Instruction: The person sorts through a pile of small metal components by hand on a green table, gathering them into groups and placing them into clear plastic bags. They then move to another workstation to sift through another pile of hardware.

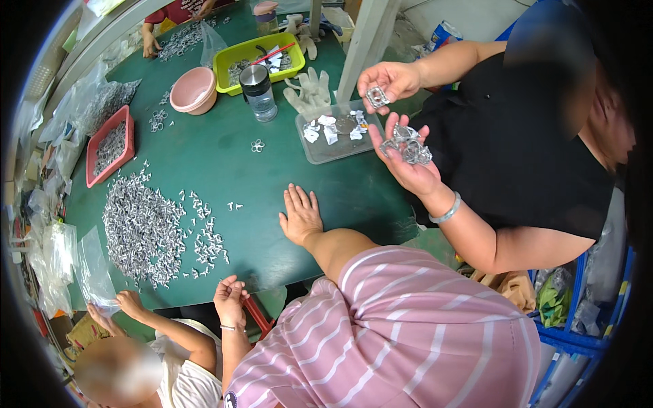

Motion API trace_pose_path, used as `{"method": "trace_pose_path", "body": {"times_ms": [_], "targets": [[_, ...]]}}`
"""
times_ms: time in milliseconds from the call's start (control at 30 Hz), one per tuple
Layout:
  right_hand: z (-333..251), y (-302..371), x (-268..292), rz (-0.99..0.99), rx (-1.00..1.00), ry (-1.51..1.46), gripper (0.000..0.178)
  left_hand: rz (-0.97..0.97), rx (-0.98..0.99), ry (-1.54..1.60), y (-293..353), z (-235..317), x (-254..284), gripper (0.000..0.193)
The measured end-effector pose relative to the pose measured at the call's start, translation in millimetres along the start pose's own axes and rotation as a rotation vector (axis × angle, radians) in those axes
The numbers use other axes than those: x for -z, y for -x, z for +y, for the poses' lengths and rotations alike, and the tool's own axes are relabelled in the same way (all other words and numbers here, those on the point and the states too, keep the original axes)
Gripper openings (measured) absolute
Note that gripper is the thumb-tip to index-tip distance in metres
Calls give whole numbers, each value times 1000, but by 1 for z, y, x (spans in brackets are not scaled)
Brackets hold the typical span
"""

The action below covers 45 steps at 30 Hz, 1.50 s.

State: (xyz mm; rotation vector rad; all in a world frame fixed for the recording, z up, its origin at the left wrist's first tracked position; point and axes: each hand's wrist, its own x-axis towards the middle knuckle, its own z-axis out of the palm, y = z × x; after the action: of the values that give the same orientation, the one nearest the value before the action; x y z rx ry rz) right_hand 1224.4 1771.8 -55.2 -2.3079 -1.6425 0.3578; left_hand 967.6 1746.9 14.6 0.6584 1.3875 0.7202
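My right hand [301, 215] lies palm down on the green table [272, 251], its fingers spread and nothing in it. Close to the table's front edge, my left hand [231, 300] is raised with its fingers curled in; I see nothing between them. Left of my hands spreads a heap of small silvery metal parts [144, 228], with a looser strip of them [209, 241] along its right side. A few stray pieces [235, 206] lie apart from the heap. Beyond my right hand is a small cluster of metal rings [257, 145].
At right, a person in black holds metal ring parts [408, 146] over a clear tray [326, 153]. A person's hands [126, 304] hold a plastic bag [95, 268] at lower left. Farther back are pink [194, 92] and yellow-green [224, 85] basins, a bottle [260, 102] and gloves [309, 92].
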Motion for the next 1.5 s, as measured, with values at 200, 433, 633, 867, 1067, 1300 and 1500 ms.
{"method": "trace_pose_path", "body": {"times_ms": [200, 433, 633, 867, 1067, 1300, 1500], "targets": [[-7, 2, 14, -30, -3, -25, 60, -9, -14, -82, 19, -5, 2, 12], [-2, 3, 8, -28, 6, -11, 60, -73, -115, -208, 31, -31, 4, 16], [4, 2, 0, -1, 13, -17, 59, -43, -118, -184, 37, -32, 4, 19], [0, 1, -11, -13, 10, 15, 61, 36, -187, -175, 46, -45, 4, 9], [-4, 1, -3, -21, 3, 60, 61, 59, -50, -336, 66, -36, -5, 10], [-8, 3, -4, -20, 23, 95, 61, 237, -214, -282, 66, -80, 8, 10], [-8, 2, -4, -8, 20, 98, 60, 114, -116, -174, 67, -61, 2, 17]]}}
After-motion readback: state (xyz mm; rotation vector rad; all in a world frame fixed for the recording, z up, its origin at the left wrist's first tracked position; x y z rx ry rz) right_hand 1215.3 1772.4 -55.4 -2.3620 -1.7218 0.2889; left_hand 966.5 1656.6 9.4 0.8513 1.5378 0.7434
